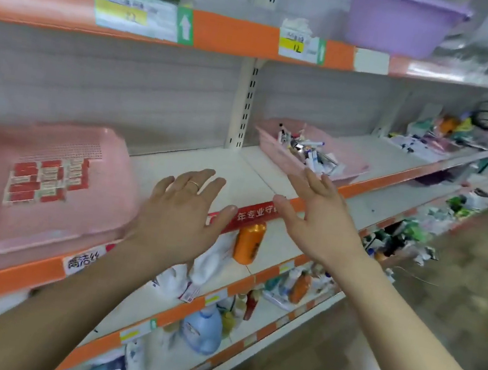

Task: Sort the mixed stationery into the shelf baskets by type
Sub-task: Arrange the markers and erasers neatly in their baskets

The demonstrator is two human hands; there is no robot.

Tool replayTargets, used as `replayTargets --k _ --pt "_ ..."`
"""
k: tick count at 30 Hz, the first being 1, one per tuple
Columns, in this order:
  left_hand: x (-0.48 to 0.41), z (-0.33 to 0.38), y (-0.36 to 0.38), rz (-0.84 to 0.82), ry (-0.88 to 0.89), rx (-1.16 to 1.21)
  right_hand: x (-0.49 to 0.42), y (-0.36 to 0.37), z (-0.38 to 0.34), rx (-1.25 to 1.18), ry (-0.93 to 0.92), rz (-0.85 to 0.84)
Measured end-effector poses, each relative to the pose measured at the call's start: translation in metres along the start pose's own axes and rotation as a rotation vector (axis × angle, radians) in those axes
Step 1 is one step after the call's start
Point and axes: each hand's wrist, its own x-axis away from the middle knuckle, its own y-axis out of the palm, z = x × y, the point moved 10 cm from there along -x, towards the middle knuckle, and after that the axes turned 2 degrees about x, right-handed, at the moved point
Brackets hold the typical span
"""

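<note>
**Two empty hands raised at the middle shelf (195, 161)**

Both hands are up in front of the white shelf board with its orange front edge (17, 276); neither holds anything.

Left hand (185, 211): fingers straight and spread, palm toward the shelf, ring on one finger; it sits just right of the large pink perforated plastic basket (102, 195). Whether the wrist touches the basket's corner cannot be told, since this side is blurred.

That basket stands at the left end of the shelf and holds red-and-white flat packets (46, 184) laid in rows.

Right hand (316, 224): fingers extended and slack, pointing up and back toward the smaller pink plastic basket (272, 154); fingertips lie just before its front wall, contact unclear.

The smaller basket stands further right on the same shelf, well apart from the large one; inside it is the mixed stationery (311, 152), a jumble of pens, markers and small packets.

Between the hands, a red printed strip (255, 215) runs along the shelf edge.

On the shelf above stands a purple plastic basin (403, 21); on the shelves below stand an orange bottle (248, 242) and a pale blue detergent jug (202, 330).
</note>
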Motion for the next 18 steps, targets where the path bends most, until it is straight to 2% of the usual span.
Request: replayTargets --k 9,18 --pt "-0.117 0.102 0.064 0.008 0.165 0.041 -0.036 0.002 0.112 -0.037 0.098 0.055" --pt "-0.231 0.151 0.111 0.02 0.153 0.049 -0.136 0.023 0.204 -0.055 0.062 -0.031"
